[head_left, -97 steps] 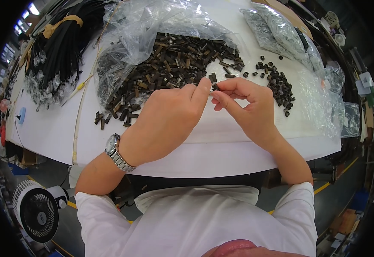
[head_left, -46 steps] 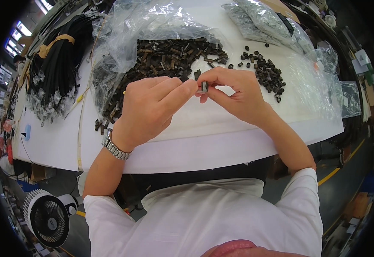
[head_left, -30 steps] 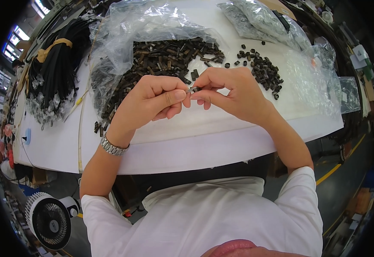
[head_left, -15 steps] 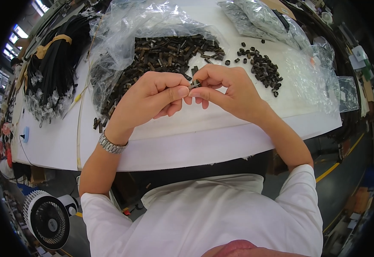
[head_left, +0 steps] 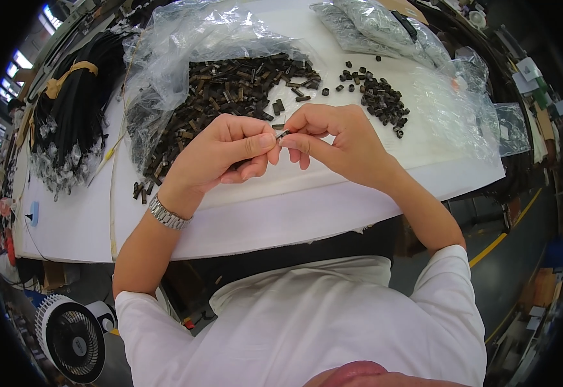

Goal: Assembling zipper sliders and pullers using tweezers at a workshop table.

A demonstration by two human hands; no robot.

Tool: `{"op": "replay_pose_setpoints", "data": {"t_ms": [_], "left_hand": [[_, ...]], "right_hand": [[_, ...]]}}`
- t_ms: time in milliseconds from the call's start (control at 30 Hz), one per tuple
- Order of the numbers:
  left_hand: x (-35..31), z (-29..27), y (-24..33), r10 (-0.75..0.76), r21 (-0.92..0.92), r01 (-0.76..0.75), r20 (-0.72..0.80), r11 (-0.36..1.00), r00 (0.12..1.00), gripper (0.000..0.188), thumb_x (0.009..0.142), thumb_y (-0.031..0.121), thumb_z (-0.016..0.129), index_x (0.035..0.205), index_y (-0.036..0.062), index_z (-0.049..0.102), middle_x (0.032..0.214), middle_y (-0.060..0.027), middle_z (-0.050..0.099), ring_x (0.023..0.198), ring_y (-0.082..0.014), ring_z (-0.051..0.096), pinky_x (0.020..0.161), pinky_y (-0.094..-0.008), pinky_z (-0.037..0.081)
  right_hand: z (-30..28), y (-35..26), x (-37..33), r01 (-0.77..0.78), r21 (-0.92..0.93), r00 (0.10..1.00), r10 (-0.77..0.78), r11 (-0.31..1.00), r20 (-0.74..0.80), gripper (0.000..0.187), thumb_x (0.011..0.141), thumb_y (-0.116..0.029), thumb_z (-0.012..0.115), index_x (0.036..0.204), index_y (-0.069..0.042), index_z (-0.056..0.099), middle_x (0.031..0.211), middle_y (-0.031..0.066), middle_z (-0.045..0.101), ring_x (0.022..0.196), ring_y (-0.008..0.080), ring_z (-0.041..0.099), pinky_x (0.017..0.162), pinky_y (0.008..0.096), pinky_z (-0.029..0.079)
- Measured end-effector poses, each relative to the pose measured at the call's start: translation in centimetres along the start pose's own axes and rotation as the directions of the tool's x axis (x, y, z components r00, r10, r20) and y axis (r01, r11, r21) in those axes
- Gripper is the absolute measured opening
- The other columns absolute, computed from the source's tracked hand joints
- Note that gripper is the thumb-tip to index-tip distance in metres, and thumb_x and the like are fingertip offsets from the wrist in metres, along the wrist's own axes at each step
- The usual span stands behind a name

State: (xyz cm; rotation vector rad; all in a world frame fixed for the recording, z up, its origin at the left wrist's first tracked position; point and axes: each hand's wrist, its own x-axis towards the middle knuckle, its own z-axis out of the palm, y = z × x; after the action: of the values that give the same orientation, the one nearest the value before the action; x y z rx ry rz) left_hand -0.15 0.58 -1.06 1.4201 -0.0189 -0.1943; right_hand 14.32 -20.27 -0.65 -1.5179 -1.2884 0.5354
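Note:
A small dark strip piece [head_left: 282, 135], partly hidden by fingers, is pinched between both hands above the near part of the white table. My left hand [head_left: 226, 149], closed, grips its left end between thumb and forefinger. From the other side my right hand [head_left: 339, 138] pinches it, also closed, thumb and forefinger meeting close to the left fingertips. Just beyond the hands spreads a big pile of short dark brown and black strips [head_left: 236, 87], with a few loose strips [head_left: 278, 105] near the fingers. Farther right lies a smaller heap of little dark rings [head_left: 384, 100].
Clear plastic sheeting [head_left: 165, 45] surrounds the pile's left and far sides. Filled clear bags [head_left: 371, 29] lie at the far right. A tied bundle of black straps [head_left: 78, 103] rests on the left. A fan [head_left: 72, 335] stands at lower left, below the white tabletop [head_left: 275, 222].
The piece has tilted between my fingertips, and less of it shows. My right fingers have shifted slightly around it. The view has swung a little, moving the table leftward in the picture.

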Motion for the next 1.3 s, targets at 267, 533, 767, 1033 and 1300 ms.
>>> {"op": "replay_pose_setpoints", "data": {"t_ms": [267, 533, 767, 1033, 1300], "left_hand": [[0.3, -1.2, -0.6, 0.106, 0.154, -0.057, -0.331, 0.986, 0.938, 0.031, 0.111, 0.028, 0.060, 0.101, 0.0013, 0.071, 0.068, 0.0037, 0.057, 0.050, 0.0001, 0.038, 0.044, -0.0172, 0.026], [1.0, -1.9, -0.4, 0.124, 0.092, -0.095, -0.401, 0.991, 0.908, 0.029, 0.112, 0.028, 0.059, 0.104, 0.0021, 0.070, 0.069, 0.0047, 0.056, 0.049, 0.0007, 0.039, 0.044, -0.0166, 0.027], [0.4, 0.2, -0.5, 0.082, 0.137, -0.023, -0.449, 0.990, 0.890, 0.023, 0.108, 0.021, 0.063, 0.105, 0.0002, 0.073, 0.069, 0.0030, 0.060, 0.052, -0.0003, 0.042, 0.047, -0.0182, 0.030], [-1.2, 11.9, 3.5, 0.462, 0.314, -0.458, 0.064, 0.832, 0.884, 0.015, 0.095, 0.004, 0.064, 0.102, -0.0082, 0.066, 0.085, -0.0136, 0.070, 0.076, -0.0301, 0.068, 0.072, -0.0353, 0.055], [-2.9, 14.4, 2.5, 0.433, -0.045, -0.432, 0.171, 0.901, 0.885, 0.018, 0.097, 0.013, 0.067, 0.102, -0.0049, 0.066, 0.100, -0.0130, 0.067, 0.092, -0.0238, 0.066, 0.083, -0.0346, 0.054]], "right_hand": [[-7.0, 1.8, 0.1, -0.240, -0.840, 0.965, 0.026, 0.487, -0.260, 0.021, 0.095, -0.015, 0.073, 0.113, -0.002, 0.076, 0.079, 0.0132, 0.073, 0.073, 0.0316, 0.071, 0.074, 0.0415, 0.056], [1.0, 5.0, 3.9, 0.063, -0.657, 0.998, -0.031, 0.751, 0.060, 0.019, 0.093, -0.021, 0.077, 0.101, -0.005, 0.071, 0.091, 0.0118, 0.071, 0.091, 0.0331, 0.070, 0.082, 0.0452, 0.055], [1.5, 6.5, 3.3, 0.013, -0.558, 0.997, 0.030, 0.830, 0.068, 0.016, 0.096, -0.017, 0.071, 0.104, -0.004, 0.066, 0.102, 0.0139, 0.070, 0.095, 0.0352, 0.069, 0.083, 0.0465, 0.054], [0.7, 6.1, 2.8, -0.027, -0.478, 0.993, -0.030, 0.878, -0.113, 0.012, 0.099, -0.013, 0.070, 0.101, -0.004, 0.063, 0.078, 0.0116, 0.070, 0.070, 0.0289, 0.066, 0.065, 0.0395, 0.052], [3.0, 5.7, 4.2, -0.079, -0.050, 0.996, 0.076, 0.996, -0.054, 0.008, 0.101, -0.010, 0.070, 0.105, -0.003, 0.067, 0.080, 0.0008, 0.069, 0.072, 0.0064, 0.063, 0.067, 0.0224, 0.051]]}}
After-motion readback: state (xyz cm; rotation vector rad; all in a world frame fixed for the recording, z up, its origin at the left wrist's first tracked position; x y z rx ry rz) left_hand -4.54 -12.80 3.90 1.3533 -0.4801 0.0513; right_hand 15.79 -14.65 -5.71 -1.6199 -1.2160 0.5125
